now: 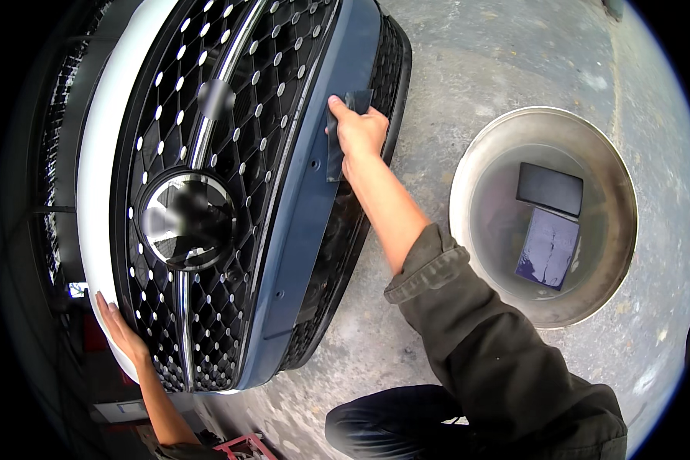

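My right hand (363, 135) grips a dark, thin sandpaper sheet (334, 159) and presses it against the blue-grey strip (284, 253) of a car's front bumper. The sheet lies over the strip's edge, with part of it hidden under my fingers. On the white painted edge (100, 192) at the left, my left hand (123, 335) rests with its fingers stretched out, holding nothing. Between my hands lies the black grille (241, 130), dotted with silver studs and bearing a round chrome emblem (189, 220).
A round metal basin (468, 146) of cloudy water stands on the concrete floor (445, 69) at the right. In it lie a dark rectangular block (550, 188) and a purplish one (547, 249). A red frame (245, 447) is at the lower left.
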Available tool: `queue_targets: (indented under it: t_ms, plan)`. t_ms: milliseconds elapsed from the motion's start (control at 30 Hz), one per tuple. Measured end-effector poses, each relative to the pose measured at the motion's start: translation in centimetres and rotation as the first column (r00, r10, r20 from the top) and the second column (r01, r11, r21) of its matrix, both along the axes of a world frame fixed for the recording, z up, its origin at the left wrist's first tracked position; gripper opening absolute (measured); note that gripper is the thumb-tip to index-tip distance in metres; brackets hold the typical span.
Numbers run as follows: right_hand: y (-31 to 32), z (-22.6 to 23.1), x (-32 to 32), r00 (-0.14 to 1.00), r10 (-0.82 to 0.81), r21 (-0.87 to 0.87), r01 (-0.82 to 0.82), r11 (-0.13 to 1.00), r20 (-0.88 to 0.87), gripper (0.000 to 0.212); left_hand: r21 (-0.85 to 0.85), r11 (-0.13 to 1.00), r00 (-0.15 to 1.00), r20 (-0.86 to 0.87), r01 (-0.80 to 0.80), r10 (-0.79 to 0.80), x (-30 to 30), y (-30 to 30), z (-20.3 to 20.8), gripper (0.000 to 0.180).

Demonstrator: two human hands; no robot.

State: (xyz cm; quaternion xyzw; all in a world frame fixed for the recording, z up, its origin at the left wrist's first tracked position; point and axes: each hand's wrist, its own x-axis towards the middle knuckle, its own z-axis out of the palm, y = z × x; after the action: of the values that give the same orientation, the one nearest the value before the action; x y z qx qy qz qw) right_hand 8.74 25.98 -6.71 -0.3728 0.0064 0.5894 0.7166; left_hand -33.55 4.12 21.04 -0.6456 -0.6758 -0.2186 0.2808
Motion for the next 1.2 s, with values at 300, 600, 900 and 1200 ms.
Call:
queue_targets:
  t_ms: [300,600,900,1200]
  plan:
    - [-8.6,-0.4,-4.9,0.984,0.177,0.038,-0.177,0.984,-0.017,0.022,-0.012,0.999,1.0,0.005,-0.03,0.03,0.7,0.1,0.4,0.06]
    - [-18.9,-1.2,-14.2,0.985,0.174,0.107,-0.173,0.979,-0.003,0.03,0.013,0.999,0.997,0.069,-0.04,0.039,0.4,0.4,0.0,0.06]
    - [-27.0,-3.2,-20.2,0.865,0.212,0.234,-0.345,0.909,0.454,0.029,0.043,0.996,0.99,0.124,-0.072,0.066,3.3,0.1,-0.3,0.064]
    - [-26.4,-5.0,-19.7,0.576,-0.205,0.526,-0.472,0.707,0.792,0.016,0.071,0.997,0.995,0.09,-0.038,0.032,3.4,0.3,-0.4,0.064]
